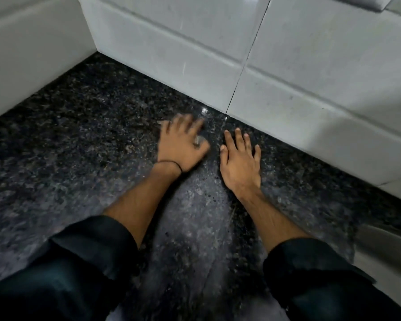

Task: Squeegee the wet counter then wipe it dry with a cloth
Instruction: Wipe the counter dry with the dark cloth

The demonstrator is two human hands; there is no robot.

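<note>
Counter (83,140): dark speckled stone, fills the view, running into a corner of white wall tiles (195,49). Both hands flat on it, palms down, near the back wall. Left hand (182,144) blurred, fingers spread, nothing gripped; ring and a thin wrist band (171,163) visible. Right hand (240,158) open, fingers extended, empty. No squeegee or cloth in view. A small shine by the tile seam; can't tell wet or reflection. Judgement: either tool pickup is pending, or hands are checking for dryness. Can't confirm any step done.
</note>
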